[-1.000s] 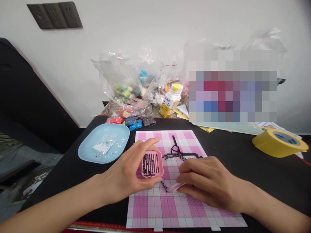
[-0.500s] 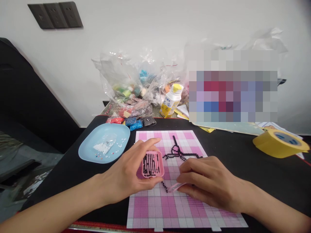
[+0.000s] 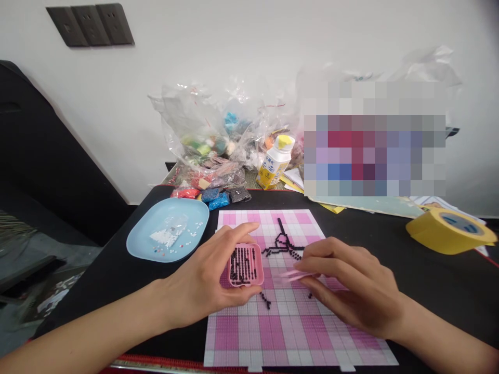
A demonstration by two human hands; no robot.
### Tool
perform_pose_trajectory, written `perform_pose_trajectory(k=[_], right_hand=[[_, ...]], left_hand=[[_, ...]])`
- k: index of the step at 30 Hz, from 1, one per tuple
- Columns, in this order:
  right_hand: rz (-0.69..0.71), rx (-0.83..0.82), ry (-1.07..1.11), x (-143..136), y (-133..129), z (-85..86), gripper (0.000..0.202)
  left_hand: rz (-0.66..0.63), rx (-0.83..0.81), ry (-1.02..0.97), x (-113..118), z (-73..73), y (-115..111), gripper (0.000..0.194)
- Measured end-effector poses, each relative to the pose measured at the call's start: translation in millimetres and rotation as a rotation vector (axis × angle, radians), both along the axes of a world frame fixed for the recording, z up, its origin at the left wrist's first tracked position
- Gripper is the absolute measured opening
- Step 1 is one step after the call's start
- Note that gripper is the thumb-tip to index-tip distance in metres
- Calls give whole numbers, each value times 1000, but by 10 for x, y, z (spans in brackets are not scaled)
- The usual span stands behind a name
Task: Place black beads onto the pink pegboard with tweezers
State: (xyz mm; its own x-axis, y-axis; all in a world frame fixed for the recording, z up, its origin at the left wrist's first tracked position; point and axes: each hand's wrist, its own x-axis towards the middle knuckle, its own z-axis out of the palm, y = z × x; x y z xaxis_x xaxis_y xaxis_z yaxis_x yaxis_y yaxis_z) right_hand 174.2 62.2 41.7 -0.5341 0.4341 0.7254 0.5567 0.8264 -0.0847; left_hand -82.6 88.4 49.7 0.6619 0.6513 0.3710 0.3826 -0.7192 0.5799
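My left hand (image 3: 210, 270) grips a small pink tray (image 3: 257, 275) by its sides, thumb below and fingers above. Black beads (image 3: 242, 265) lie in the tray's grooves. In my right hand (image 3: 346, 285) are pink tweezers (image 3: 294, 275), pinched between thumb and fingers; their tips are blurred and point left toward the tray. Both hands are over a pink-and-white checked pegboard (image 3: 268, 337). On the board, black beads form a branching line (image 3: 287, 241), with a short row (image 3: 265, 300) just below the tray. My right hand hides part of the board.
A blue plate (image 3: 136, 241) with white beads stands at the left. Behind the board are small bead packets (image 3: 218, 201), plastic bags (image 3: 175, 119) and a white-and-yellow bottle (image 3: 276, 162). A roll of yellow tape (image 3: 432, 234) lies at the right of the black table (image 3: 374, 228).
My right hand has moved up and slightly right with the tweezers, lifting their tips away from the short bead row. My left hand and the tray stay nearly in place.
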Motion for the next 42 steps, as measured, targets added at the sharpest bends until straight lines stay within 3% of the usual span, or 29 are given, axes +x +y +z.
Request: perform_pose_trajectory(k=[8, 23, 39, 42], right_hand=[[-8, -52, -39, 2, 49, -119, 16], [-50, -49, -76, 6, 99, -185, 19], [-28, -49, -60, -4, 77, -129, 16], [-28, -33, -36, 4, 55, -103, 15]], left_hand=[[-68, -42, -9, -3, -21, -18, 84], [-123, -27, 19, -9, -8, -16, 89], [-126, -50, 26, -11, 2, -19, 90], [-78, -57, -4, -4, -12, -21, 86]])
